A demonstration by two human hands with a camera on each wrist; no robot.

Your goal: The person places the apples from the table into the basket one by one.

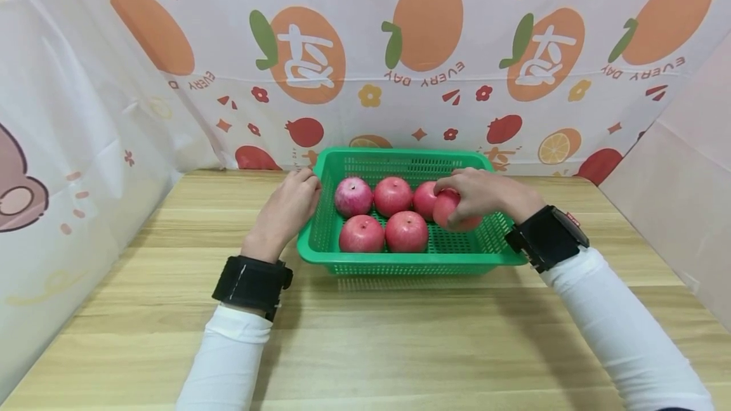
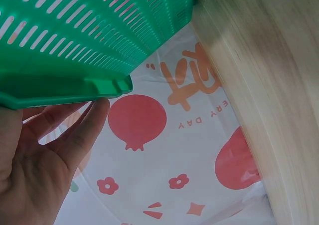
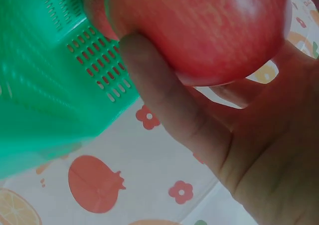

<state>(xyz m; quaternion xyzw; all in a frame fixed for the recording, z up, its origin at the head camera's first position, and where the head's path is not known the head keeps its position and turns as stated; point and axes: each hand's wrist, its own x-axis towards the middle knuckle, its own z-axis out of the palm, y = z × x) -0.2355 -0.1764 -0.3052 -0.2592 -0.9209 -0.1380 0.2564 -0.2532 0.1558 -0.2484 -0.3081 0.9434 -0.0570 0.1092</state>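
Note:
A green slotted plastic basket [image 1: 400, 259] holds several red apples, among them a darker, purplish one [image 1: 353, 197] at the back left. My right hand [image 1: 474, 194] grips a red apple [image 3: 204, 30] over the basket's right half, the thumb along its side in the right wrist view. That apple overlaps another apple [image 1: 424, 200] behind it. At the basket's left side, my left hand [image 1: 288, 208] holds the rim. The left wrist view shows its fingers [image 2: 87, 130] bent up against the underside of the rim [image 2: 65, 98].
The basket stands on a light wood-grain table [image 1: 388, 341], near its back edge. Behind it hangs a white cloth [image 1: 360, 125] printed with fruit, with more pale sheeting at the left and right sides.

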